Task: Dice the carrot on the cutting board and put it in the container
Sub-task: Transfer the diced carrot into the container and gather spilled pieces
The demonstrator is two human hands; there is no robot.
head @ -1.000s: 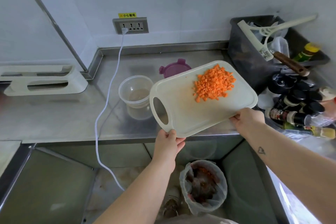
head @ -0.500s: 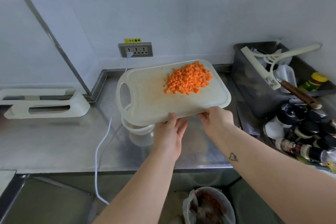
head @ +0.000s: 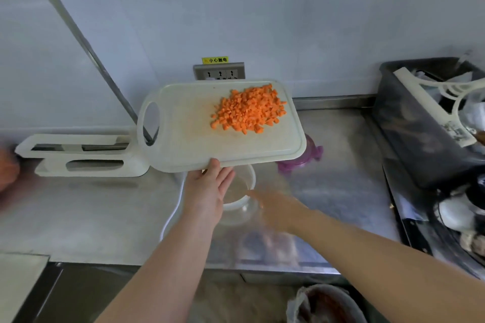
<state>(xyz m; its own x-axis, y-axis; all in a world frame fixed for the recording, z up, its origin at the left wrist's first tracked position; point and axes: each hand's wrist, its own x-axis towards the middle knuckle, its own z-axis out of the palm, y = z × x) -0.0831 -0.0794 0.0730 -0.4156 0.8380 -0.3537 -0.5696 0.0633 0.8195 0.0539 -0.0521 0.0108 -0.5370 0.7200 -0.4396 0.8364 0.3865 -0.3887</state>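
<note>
While the left hand (head: 210,191), fingers straight, is propping the cutting board (head: 189,139) mid-frame alone, diced carrot (head: 249,111) is risking sliding past the container (head: 240,191) below; right hand (head: 273,207) blurred, grip unreadable.

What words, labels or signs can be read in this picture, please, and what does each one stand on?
"小心触电": on the yellow sticker fixed to the wall just above the wall socket.
The printed label on the white tool lying in the grey bin: too blurred to read.
No other text can be read.
</note>
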